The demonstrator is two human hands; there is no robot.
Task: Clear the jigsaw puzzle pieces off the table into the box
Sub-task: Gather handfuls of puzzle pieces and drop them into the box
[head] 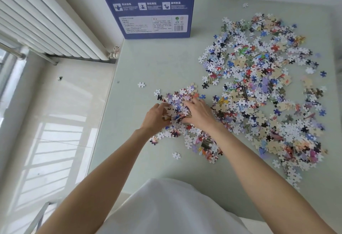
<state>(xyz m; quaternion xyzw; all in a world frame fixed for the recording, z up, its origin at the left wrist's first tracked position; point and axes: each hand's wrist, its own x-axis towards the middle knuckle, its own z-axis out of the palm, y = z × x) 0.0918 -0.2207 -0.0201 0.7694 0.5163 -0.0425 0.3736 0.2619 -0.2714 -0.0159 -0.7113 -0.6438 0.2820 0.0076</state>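
Little looks done yet: most of the pieces are on the bench, in a wide spread to the right of the box and toward the person. The box stands upright at the bench's far edge, its printed face toward the camera and its long axis vertical; its opening is out of view, so what it holds cannot be told. Nearer than the box, both hands work a small heap. The left hand has its fingers curled round a clump of pieces; the right hand cups the heap's other side, fingers bent into it. The spread runs longest away from the box, toward the near right.
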